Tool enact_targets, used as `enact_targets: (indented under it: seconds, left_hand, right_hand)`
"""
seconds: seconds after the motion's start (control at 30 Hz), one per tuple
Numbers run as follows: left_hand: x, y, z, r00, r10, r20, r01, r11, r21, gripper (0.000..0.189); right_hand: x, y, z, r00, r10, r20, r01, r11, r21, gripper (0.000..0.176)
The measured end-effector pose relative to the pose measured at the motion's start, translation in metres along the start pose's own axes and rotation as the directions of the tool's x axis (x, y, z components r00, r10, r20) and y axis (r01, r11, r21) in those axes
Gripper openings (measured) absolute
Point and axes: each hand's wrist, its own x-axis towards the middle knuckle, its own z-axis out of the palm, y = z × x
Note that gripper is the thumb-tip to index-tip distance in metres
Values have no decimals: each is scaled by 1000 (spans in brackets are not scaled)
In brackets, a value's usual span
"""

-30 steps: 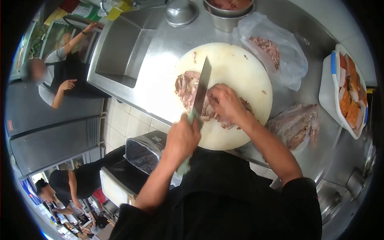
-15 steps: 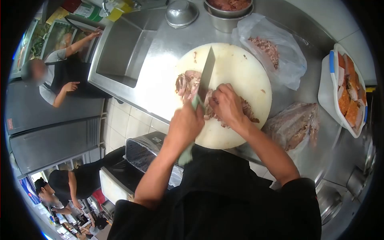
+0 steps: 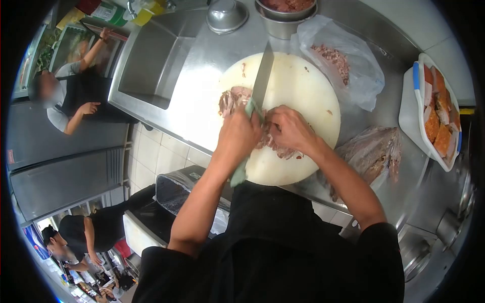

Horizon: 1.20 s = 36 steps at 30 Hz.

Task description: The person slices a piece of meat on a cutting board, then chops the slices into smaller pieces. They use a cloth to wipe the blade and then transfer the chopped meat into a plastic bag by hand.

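My left hand (image 3: 237, 132) is closed round the cloth-wrapped handle of a large knife (image 3: 262, 78). Its blade points away from me over the round white cutting board (image 3: 316, 101). A green cloth (image 3: 239, 174) hangs below that hand. Just right of the blade, my right hand (image 3: 290, 129) has its fingers curled on pieces of cooked meat (image 3: 284, 151), partly hidden beneath it. More sliced meat (image 3: 235, 100) lies in a pile left of the knife.
A clear bag of diced meat (image 3: 333, 63) sits behind the board, near metal bowls (image 3: 283, 28). Bagged meat (image 3: 371, 154) and a white tub (image 3: 411, 108) of browned meat stand right. Left are a sink (image 3: 151, 76) and two people (image 3: 76, 96).
My left hand and the knife handle have shifted slightly up and to the right. The curled right hand has turned a little and moved right, still on the meat.
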Motion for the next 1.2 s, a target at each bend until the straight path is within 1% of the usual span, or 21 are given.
enact_targets:
  seconds: [0.13, 0.17, 0.27, 0.33, 0.37, 0.4, 0.43, 0.5, 0.53, 0.6, 0.67, 0.7, 0.8, 0.87, 0.9, 0.97, 1.03, 1.07, 1.1, 1.17, 1.2]
  left_hand:
    - [-75, -4, -10, 973, -195, 122, 173, 970, 173, 29]
    - [-85, -9, -5, 970, -201, 140, 174, 968, 182, 29]
    - [-85, -35, 26, 996, -78, 38, 70, 984, 165, 27]
    - [-39, -31, 33, 999, -25, -40, 28, 996, 80, 27]
    - [-16, -28, 34, 997, 41, -72, -39, 999, 37, 27]
    - [4, -23, 33, 987, 117, -114, -119, 993, -7, 27]
    - [11, -21, 31, 984, 124, -126, -127, 992, -11, 27]
    - [20, -18, 22, 994, 73, -82, -71, 997, 20, 29]
    - [11, -12, 9, 999, 39, -14, -40, 999, -32, 31]
    - [-25, -2, -9, 996, -39, 78, 35, 998, 57, 29]
    - [-65, -7, -11, 985, -130, 114, 122, 990, 73, 26]
    - [-84, -21, -2, 991, -101, 88, 89, 986, 138, 25]
    - [-87, -28, 23, 986, -154, 61, 141, 973, 181, 24]
    - [-46, -26, 32, 997, -69, 16, 69, 997, 47, 26]
    - [-21, -24, 38, 998, 3, -64, -1, 999, 35, 27]
    - [0, -16, 34, 994, 37, -100, -42, 998, -48, 30]
    - [8, -15, 22, 996, 35, -78, -38, 998, -42, 31]
    - [3, -16, 11, 999, -46, -2, 46, 998, -37, 32]
    - [-7, -18, 1, 999, -37, -15, 37, 998, -44, 32]
    - [-29, -25, -17, 989, -109, -95, 85, 971, -225, 31]
    - [-39, -30, -26, 989, -112, -98, 87, 969, -232, 31]
  right_hand:
    - [0, 3, 1, 999, -39, 22, 38, 997, 67, 16]
    - [0, 3, 2, 1000, -21, 21, 19, 997, 76, 16]
    - [0, 4, 4, 998, -60, 21, 59, 996, 69, 17]
    - [3, 4, 6, 997, -76, -5, 76, 992, 96, 14]
    - [3, 2, 6, 996, -86, 0, 86, 992, 98, 14]
    - [4, 3, 2, 996, -49, 78, 43, 997, 71, 14]
    - [4, 5, -2, 988, -2, 152, -4, 999, 40, 15]
    - [5, 8, -2, 992, -40, 118, 34, 998, 51, 16]
    - [4, 6, -1, 997, -22, 77, 16, 998, 68, 15]
    - [3, 5, 2, 999, 8, 33, -11, 995, 96, 15]
    - [2, 6, 7, 996, -37, -76, 46, 991, 123, 6]
    - [2, 6, 8, 997, -22, -76, 32, 991, 129, 6]
    - [1, 5, 7, 997, -54, -49, 58, 993, 100, 6]
    - [4, 4, 7, 999, -26, -29, 28, 996, 80, 11]
    - [6, 3, 7, 998, -51, -27, 53, 996, 74, 11]
    - [4, 5, 2, 998, 7, 55, -9, 999, 41, 8]
    - [8, 4, 0, 999, 0, 39, 0, 1000, 6, 5]
    - [11, 1, -4, 996, 81, 44, -85, 990, 108, 4]
    - [13, -1, -6, 984, 167, 65, -177, 961, 213, 6]
    - [29, 4, -9, 993, 118, 12, -118, 982, 148, 12]
    - [40, 8, -10, 997, 72, -33, -69, 994, 87, 20]
